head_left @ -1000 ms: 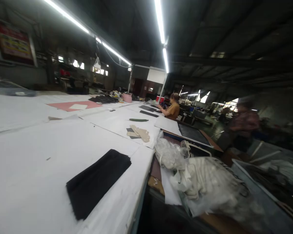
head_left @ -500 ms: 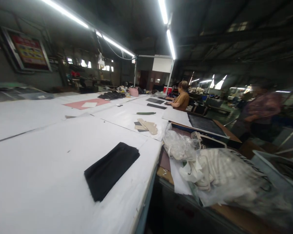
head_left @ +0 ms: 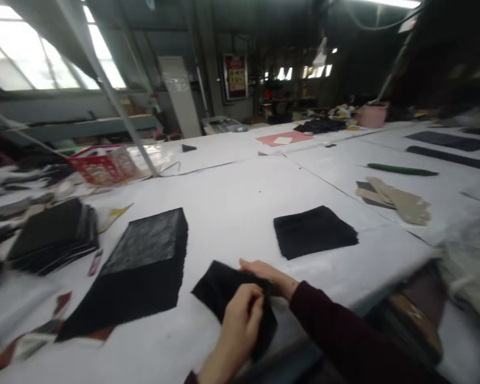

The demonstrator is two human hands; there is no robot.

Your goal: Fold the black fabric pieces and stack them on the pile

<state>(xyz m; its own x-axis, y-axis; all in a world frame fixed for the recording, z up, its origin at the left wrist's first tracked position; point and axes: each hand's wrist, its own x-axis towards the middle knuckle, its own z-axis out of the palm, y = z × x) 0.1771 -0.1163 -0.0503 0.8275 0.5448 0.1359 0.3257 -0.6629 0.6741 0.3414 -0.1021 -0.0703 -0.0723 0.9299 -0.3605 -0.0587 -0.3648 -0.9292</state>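
Observation:
A piece of black fabric (head_left: 220, 288) lies on the white table (head_left: 240, 213) at the near edge, and both my hands are on it. My left hand (head_left: 240, 322) is curled round its near edge, fingers pinched on the cloth. My right hand (head_left: 266, 277), in a dark red sleeve, holds the far edge of the same piece with fingers closed on it. A thick stack of black fabric pieces (head_left: 140, 266) sits just left of my hands. A smaller flat pile of black fabric (head_left: 314, 232) lies to the right.
Another dark stack (head_left: 52, 234) lies at far left beside a red box (head_left: 104, 165). Beige pattern pieces (head_left: 400, 202) and a green stick (head_left: 400, 169) rest farther right. A pink sheet (head_left: 284, 138) and a pink tub (head_left: 372, 114) stand at the back. A slanted metal pole (head_left: 116, 106) crosses the left side.
The view has swung left and down. My hands and the thick black stack have come into view; the co-workers and the bags of white goods are out of sight.

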